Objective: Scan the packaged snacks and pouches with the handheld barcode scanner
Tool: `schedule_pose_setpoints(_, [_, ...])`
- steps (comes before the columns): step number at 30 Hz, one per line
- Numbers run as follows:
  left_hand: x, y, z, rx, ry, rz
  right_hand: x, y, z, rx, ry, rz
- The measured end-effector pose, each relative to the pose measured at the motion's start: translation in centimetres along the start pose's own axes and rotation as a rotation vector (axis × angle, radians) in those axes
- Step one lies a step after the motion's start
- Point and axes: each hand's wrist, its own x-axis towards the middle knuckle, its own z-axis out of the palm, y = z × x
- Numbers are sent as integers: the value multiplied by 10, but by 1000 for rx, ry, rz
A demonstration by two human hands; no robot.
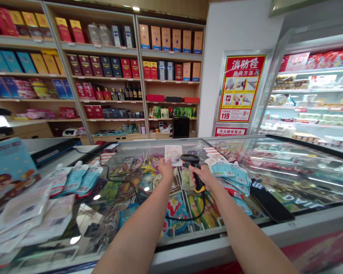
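Freezer: its pale front rim (pixel 197 253) runs along the near side; bagged goods show under the glass top.
White packets: a loose, overlapping pile (pixel 25 213) at the near left.
Black slab: a flat, phone-like thing (pixel 270 201) lying at a slant near the front rim, on the right.
Cable: black (pixel 185 219), curving from the foot of the scanner handle across the glass to the left.
Left blue pouches: a fanned group (pixel 77 180) just beyond the white packets.
Right blue pouches: a stack (pixel 237 179) just beside the right forearm, a little red showing beneath.
Right hand: closed (pixel 203 176) around the handle of a black and yellow scanner (pixel 199 180), its head turned toward the packet.
Left hand: fingers pinched narrow (pixel 166 168) on the lower edge of a white packet (pixel 173 153), held up over the freezer.
Packet and scanner: close together; whether they touch, I cannot tell.
Cartoon box: light blue (pixel 11 163), at the far left.
Back wall: shelves (pixel 171 55) of boxes and bottles, a red-bordered poster (pixel 241 89), and a stocked fridge (pixel 314 90) at the right.
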Motion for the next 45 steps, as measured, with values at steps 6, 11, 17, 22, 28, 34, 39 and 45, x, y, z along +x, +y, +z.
schedule_pose_setpoints(6, [-5, 3, -1, 2, 13, -21, 0, 3, 0, -61, -56, 18])
schedule_pose_setpoints(11, [-7, 6, -3, -10, 10, -29, -1, 4, 0, -76, -82, 36])
schedule_pose_setpoints(17, [-8, 8, -3, -3, 3, -42, -3, 3, 0, -99, -83, 54])
schedule_pose_setpoints(22, [-8, 8, -2, -30, 2, -33, -6, 1, 2, -88, -58, 41])
schedule_pose_setpoints(28, [-11, 12, -7, -11, -16, -45, -5, 6, 9, -34, -85, 58])
schedule_pose_setpoints(34, [4, 11, -38, 49, 13, -20, -3, 8, 34, 5, -193, 99])
schedule_pose_setpoints(39, [28, -2, -107, 120, 97, -25, -4, -2, 76, 11, -241, 123])
schedule_pose_setpoints(45, [44, -24, -210, 269, 229, 52, -5, 0, 143, -15, -400, 136])
